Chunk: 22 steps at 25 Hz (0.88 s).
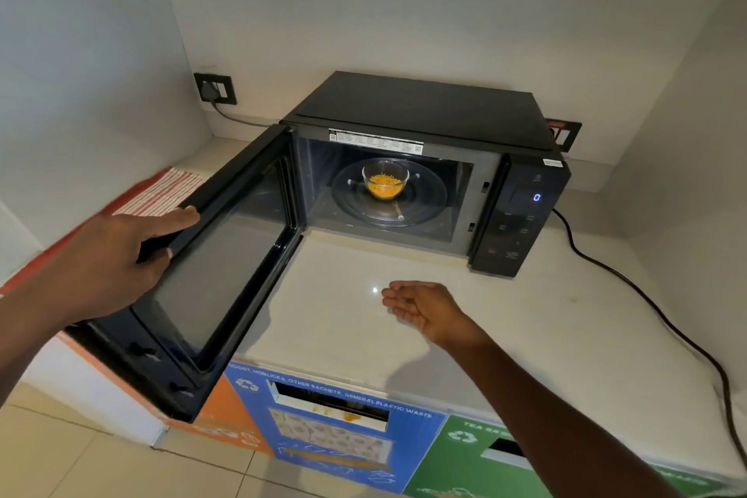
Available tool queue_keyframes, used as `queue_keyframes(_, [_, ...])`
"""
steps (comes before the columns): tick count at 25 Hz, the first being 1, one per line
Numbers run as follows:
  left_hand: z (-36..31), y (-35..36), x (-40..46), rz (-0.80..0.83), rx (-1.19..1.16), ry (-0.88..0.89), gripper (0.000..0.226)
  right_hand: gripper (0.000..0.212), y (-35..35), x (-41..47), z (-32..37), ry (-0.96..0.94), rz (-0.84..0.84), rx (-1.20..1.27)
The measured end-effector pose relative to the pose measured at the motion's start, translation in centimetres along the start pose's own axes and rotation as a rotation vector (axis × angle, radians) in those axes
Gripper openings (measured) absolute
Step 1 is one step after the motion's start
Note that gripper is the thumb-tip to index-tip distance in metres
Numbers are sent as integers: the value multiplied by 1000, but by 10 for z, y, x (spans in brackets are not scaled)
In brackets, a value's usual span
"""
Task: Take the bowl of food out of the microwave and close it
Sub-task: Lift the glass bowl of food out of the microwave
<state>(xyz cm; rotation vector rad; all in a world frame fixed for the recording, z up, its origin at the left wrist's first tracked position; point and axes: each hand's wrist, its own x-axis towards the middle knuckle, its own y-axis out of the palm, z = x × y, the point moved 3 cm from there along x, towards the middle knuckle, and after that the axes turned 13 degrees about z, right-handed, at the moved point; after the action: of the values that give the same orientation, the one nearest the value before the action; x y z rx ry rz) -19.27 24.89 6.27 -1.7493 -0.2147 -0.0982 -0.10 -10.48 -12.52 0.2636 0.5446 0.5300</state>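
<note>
Bowl (385, 183) inside open microwave (424, 158)

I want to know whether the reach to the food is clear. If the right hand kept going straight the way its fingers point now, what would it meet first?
The right hand is open over the countertop, fingers pointing left toward the open microwave door. It would probably meet the door's inner face first, not the glass bowl; depth is uncertain.

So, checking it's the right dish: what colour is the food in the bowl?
Yellow-orange food, in the head view.

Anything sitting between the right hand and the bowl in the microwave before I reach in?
No. In the head view only bare countertop and the glass turntable lie between the right hand and the bowl.
</note>
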Motion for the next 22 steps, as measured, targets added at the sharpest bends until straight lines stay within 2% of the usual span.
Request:
queue_keyframes(2, [2,3,2,-15,-3,-6,82,13,-10,12,21,-31,-43,-52])
queue_keyframes(4, [-7,7,9,-44,-51,-77,70,10,-16,25,41,-50,-130,-104])
queue_keyframes(8, [-69,16,30,-355,14,23,44,18,-15,61,86,-172,-315,-159])
queue_keyframes(10, [-97,36,58,-389,-136,60,35,25,-16,76,106,-235,-343,-236])
queue_keyframes(14, [-116,109,130,-231,-519,-134,22,18,-22,99,126,-242,-368,-349])
queue_keyframes(18, [-117,164,178,-24,-596,-252,16,9,-21,124,129,-219,-401,-479])
queue_keyframes(22, [-121,190,206,-77,-659,-303,15,22,-18,149,135,-250,-515,-597])
